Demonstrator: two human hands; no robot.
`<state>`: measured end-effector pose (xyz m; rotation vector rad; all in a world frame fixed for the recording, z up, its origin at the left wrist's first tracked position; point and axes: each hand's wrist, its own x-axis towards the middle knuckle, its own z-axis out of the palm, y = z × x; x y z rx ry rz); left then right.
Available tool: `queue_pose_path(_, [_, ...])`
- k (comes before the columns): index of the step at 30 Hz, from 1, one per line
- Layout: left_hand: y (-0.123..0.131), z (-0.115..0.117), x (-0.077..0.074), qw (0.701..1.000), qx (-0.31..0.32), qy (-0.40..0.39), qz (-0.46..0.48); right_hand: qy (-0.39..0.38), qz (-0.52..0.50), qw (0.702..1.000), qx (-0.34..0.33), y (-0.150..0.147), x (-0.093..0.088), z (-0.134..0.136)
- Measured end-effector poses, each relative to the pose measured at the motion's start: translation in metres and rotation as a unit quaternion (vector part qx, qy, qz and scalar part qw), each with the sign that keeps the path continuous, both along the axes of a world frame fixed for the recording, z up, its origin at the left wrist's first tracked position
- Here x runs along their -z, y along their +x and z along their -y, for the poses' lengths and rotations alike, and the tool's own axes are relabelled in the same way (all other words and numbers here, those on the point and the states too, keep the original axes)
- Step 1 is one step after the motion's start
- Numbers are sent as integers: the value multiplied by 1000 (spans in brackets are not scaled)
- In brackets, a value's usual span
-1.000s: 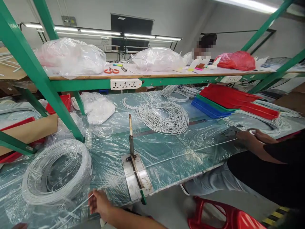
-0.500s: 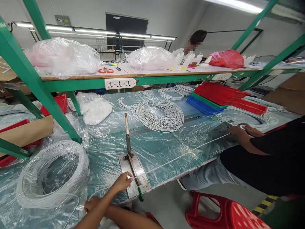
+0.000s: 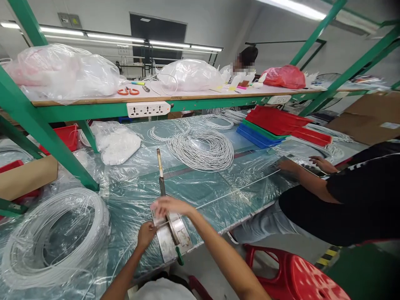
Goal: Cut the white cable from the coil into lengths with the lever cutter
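My left hand (image 3: 146, 235) pinches a thin white cable (image 3: 162, 225) at the left side of a metal bench cutter (image 3: 179, 233). The cable crosses the cutter plate and runs right along the table to a co-worker's hand (image 3: 287, 166). Over the cutter is my right hand (image 3: 171, 206), its fingers loosely spread and blurred, close to the base of the upright lever (image 3: 160, 164). Whether it touches the lever or cable is hidden. A large coil of white cable (image 3: 100, 216) lies under plastic film to the left of my left hand.
Bundled white cables (image 3: 203, 150) lie behind the cutter. Stacked red, green and blue trays (image 3: 262, 135) stand right of them. A green shelf post (image 3: 62, 137) slants down at left. A co-worker in black (image 3: 359, 196) stands at right, near a red stool (image 3: 296, 275).
My right hand has come out from beneath my left forearm and up over the cutter. My left hand has shifted left along the cable. The co-worker's hands have moved apart.
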<state>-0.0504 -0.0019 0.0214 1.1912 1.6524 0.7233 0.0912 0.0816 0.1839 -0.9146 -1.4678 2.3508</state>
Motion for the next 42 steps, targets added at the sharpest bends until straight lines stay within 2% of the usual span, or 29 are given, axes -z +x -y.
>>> queue_pose_path(1, [-2,0,-2,1000,-4,10,3,66,6,995,77,2,-10,-22])
queue_pose_path(2, [-2,0,-4,1000,-3,21,10,100,9,985,140,2,-17,-40])
queue_pose_path(4, [4,0,-11,999,12,34,32,116,9,974,194,-4,-25,-66])
queue_pose_path(7, [20,1,-22,996,50,41,68,114,1,974,194,-19,-28,-76])
queue_pose_path(10, [30,3,-31,993,72,36,90,106,5,979,172,-32,-25,-66])
queue_pose_path(13, [29,2,-33,990,90,31,103,92,1,986,141,-40,-19,-56])
queue_pose_path(16, [25,-1,-32,989,99,27,108,85,-6,988,130,-40,-11,-51])
queue_pose_path(19, [22,-1,-28,989,101,21,107,80,1,985,150,-33,-7,-48])
queue_pose_path(29, [29,9,-18,989,115,16,93,75,22,976,201,-15,-7,-41])
queue_pose_path(32, [28,10,-19,989,122,24,82,82,33,973,212,-5,-7,-52])
queue_pose_path(35, [27,10,-18,989,112,23,92,93,56,961,254,8,-9,-78])
queue_pose_path(39, [29,10,-8,987,100,-19,125,106,79,930,344,20,-13,-114])
queue_pose_path(42, [32,8,-1,983,91,-41,155,105,77,920,370,21,-14,-128])
